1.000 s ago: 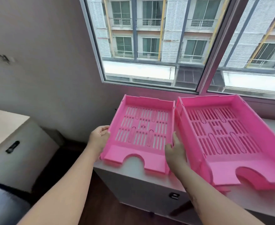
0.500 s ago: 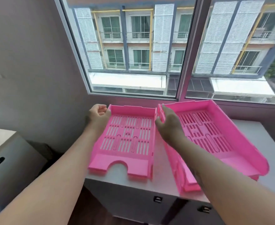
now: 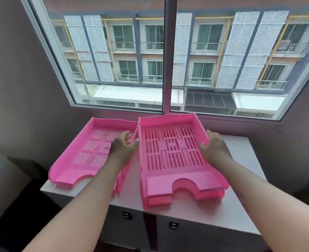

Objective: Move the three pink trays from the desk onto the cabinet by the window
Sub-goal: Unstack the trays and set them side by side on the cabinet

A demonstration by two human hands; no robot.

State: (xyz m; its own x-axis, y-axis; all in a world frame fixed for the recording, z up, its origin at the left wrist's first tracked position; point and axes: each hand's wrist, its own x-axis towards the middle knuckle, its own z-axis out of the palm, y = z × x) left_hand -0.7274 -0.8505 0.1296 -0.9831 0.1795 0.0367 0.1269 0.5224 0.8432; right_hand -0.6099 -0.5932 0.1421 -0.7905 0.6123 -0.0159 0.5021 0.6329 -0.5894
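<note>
Left pink tray (image 3: 88, 151) flat on the white cabinet (image 3: 241, 148) below the window (image 3: 168, 57), left hand (image 3: 122, 148) with fingers curled on the stacked pink trays' (image 3: 171, 151) left wall, right hand (image 3: 215, 148) clasping their right wall.

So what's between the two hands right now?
In the head view, the stacked right-hand pink trays span the gap; left hand grips their left wall, right hand their right wall.
</note>
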